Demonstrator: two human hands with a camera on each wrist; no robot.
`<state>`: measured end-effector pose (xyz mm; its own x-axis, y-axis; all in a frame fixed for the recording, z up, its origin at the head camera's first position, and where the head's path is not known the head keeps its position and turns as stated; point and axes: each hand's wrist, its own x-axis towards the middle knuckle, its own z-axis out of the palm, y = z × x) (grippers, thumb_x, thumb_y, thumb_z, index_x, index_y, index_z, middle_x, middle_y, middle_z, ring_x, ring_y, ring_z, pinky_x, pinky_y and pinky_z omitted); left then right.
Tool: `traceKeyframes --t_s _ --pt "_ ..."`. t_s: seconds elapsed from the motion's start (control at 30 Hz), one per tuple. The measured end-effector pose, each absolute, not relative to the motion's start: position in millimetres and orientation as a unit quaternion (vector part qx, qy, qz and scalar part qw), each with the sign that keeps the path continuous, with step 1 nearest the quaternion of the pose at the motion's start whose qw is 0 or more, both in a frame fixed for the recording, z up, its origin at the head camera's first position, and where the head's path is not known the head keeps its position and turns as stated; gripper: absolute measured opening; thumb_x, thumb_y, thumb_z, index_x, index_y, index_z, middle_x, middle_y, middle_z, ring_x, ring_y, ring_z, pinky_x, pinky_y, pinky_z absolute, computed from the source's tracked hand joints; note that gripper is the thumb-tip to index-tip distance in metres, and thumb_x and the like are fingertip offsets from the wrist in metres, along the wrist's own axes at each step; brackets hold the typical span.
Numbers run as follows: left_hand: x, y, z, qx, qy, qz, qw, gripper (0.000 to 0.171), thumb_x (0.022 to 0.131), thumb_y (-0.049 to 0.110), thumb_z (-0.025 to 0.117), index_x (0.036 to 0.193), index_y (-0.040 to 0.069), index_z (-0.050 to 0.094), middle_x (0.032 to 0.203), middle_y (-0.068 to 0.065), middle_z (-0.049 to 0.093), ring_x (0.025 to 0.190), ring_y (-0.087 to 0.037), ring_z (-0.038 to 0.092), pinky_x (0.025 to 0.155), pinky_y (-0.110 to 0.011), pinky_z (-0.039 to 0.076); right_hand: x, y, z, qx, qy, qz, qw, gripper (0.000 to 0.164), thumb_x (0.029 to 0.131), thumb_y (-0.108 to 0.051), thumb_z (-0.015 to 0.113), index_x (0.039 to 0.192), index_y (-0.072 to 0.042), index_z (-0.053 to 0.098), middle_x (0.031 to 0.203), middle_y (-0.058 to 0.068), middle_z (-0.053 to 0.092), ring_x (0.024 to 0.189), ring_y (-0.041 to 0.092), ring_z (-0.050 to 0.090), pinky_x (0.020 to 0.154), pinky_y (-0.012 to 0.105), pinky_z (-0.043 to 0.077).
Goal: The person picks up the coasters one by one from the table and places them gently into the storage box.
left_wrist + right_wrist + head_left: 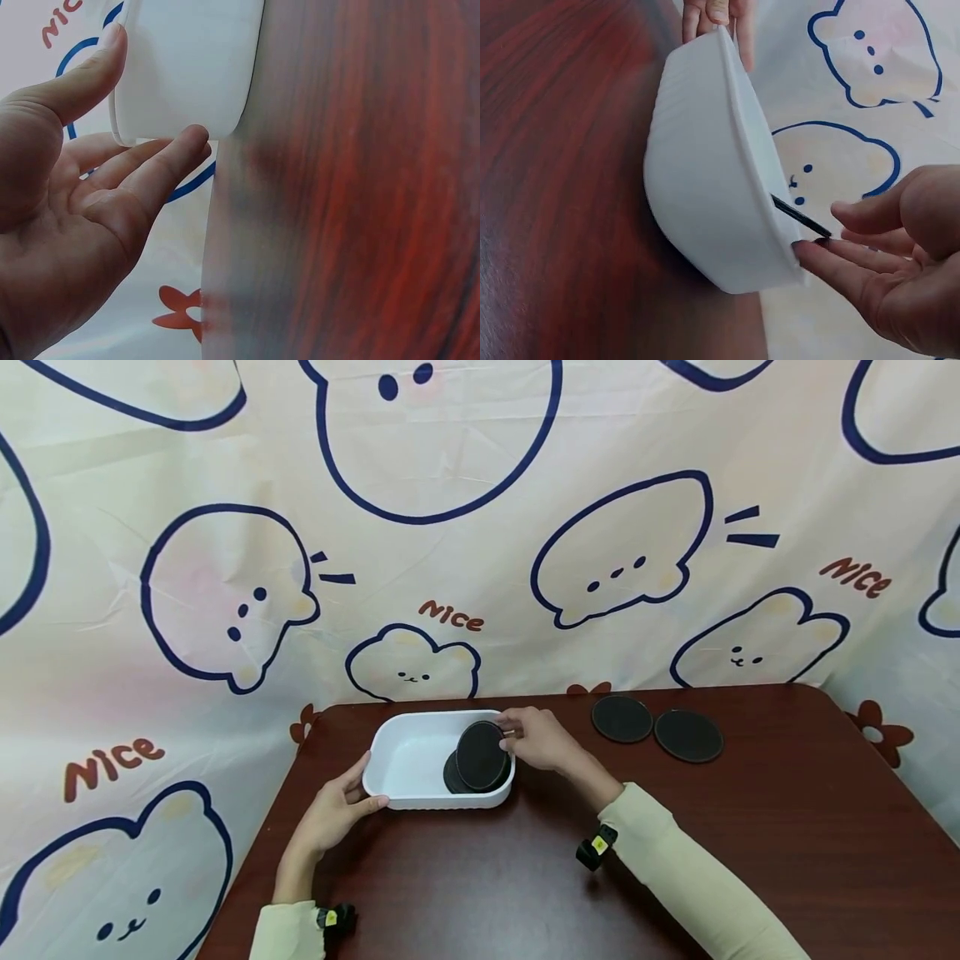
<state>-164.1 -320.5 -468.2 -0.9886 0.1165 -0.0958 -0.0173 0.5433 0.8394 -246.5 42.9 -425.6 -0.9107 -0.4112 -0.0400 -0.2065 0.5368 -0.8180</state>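
A white rectangular dish (412, 799) with rounded corners stands on the table. My left hand (335, 812) holds its left end, thumb at the rim and fingers against the outer wall in the left wrist view. At the right end, my right hand (542, 739) pinches the edge of a black round coaster (481, 756). This coaster is tilted, rising above the rim (754, 154) in the right wrist view. Beneath it, another black coaster (453, 774) lies in the dish, partly hidden. The right fingertips are right at the dish's rim.
Two more black coasters (622, 719) lie side by side near the table's back edge, right of the dish. The dark reddish-brown table (480, 877) extends forward and right. A patterned cloth (420, 568) hangs behind and around it.
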Motion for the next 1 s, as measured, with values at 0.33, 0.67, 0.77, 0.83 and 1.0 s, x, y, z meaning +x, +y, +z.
traceKeyframes --t_s 0.33,0.67,0.77,0.83,1.0 --pt "-167 -321 -470 0.037 0.880 0.468 0.070 0.093 0.100 0.020 0.078 0.172 0.007 0.019 0.174 -0.027 0.028 0.148 -0.043 0.052 0.102 -0.034 0.060 -247 69 -434 -0.199 0.837 -0.497 0.113 0.048 0.103 -0.008 0.071 0.150 -0.002 0.061 0.146 0.020 0.068 0.132 0.033 0.070 0.105 0.044 0.061" --pt "-164 -322 -469 0.035 0.880 0.468 0.067 0.093 0.100 0.019 0.078 0.172 0.009 0.020 0.175 -0.026 0.027 0.148 -0.044 0.052 0.103 -0.037 0.060 -243 105 -451 -0.176 0.810 -0.547 0.120 0.055 0.106 -0.025 0.071 0.156 -0.007 0.056 0.153 0.018 0.063 0.139 0.034 0.065 0.111 0.049 0.057" --pt "-163 -322 -469 0.034 0.882 0.465 0.065 0.092 0.100 0.019 0.078 0.172 0.008 0.021 0.174 -0.026 0.027 0.148 -0.044 0.053 0.103 -0.037 0.060 -246 117 -456 -0.180 0.822 -0.530 0.108 0.060 0.108 -0.034 0.066 0.160 -0.009 0.051 0.159 0.017 0.058 0.145 0.036 0.060 0.116 0.054 0.052" --pt "-163 -322 -469 0.035 0.884 0.462 0.063 0.092 0.100 0.019 0.078 0.172 0.008 0.021 0.174 -0.027 0.028 0.147 -0.045 0.053 0.103 -0.038 0.060 -249 125 -460 -0.182 0.834 -0.511 0.100 0.064 0.110 -0.040 0.062 0.163 -0.009 0.045 0.163 0.017 0.053 0.149 0.038 0.055 0.119 0.057 0.048" --pt "-165 -321 -470 0.039 0.885 0.459 0.061 0.093 0.100 0.020 0.079 0.172 0.007 0.021 0.173 -0.027 0.029 0.147 -0.045 0.053 0.103 -0.039 0.060 -256 146 -469 -0.170 0.860 -0.472 0.091 0.075 0.110 -0.049 0.059 0.169 -0.010 0.034 0.172 0.018 0.039 0.157 0.044 0.042 0.123 0.065 0.039"
